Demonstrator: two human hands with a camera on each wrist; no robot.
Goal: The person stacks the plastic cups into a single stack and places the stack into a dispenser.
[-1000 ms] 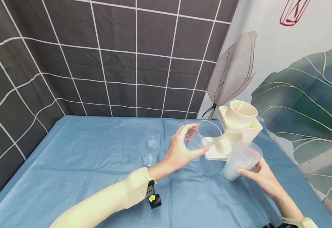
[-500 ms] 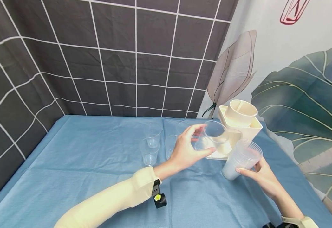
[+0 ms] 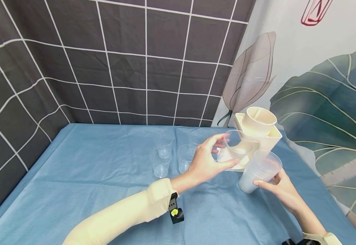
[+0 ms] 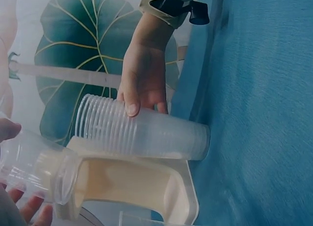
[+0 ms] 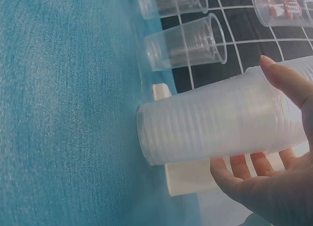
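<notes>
My left hand (image 3: 206, 160) holds one clear plastic cup (image 3: 234, 151) between thumb and fingers, off the table and left of the stack. In the left wrist view this held cup (image 4: 34, 162) has its base towards the stack. A stack of nested plastic cups (image 3: 255, 175) stands slightly tilted on the blue cloth, its rims uppermost. My right hand (image 3: 285, 192) grips the stack from the right, thumb in front. In the right wrist view the fingers (image 5: 234, 172) curl along one side of the stack (image 5: 205, 123). Several single clear cups (image 3: 160, 163) stand upright left of my left hand.
A cream plastic stand (image 3: 265, 141) with a round open tube (image 3: 258, 122) on top is behind the stack and the held cup. Blue cloth (image 3: 89, 163) covers the table. A dark gridded curtain (image 3: 122, 68) and a leaf-patterned one (image 3: 327, 98) hang behind.
My left hand has moved right with the cup, towards the stack and in front of the cream stand, uncovering cups behind it. My right hand and the stack have stayed in place.
</notes>
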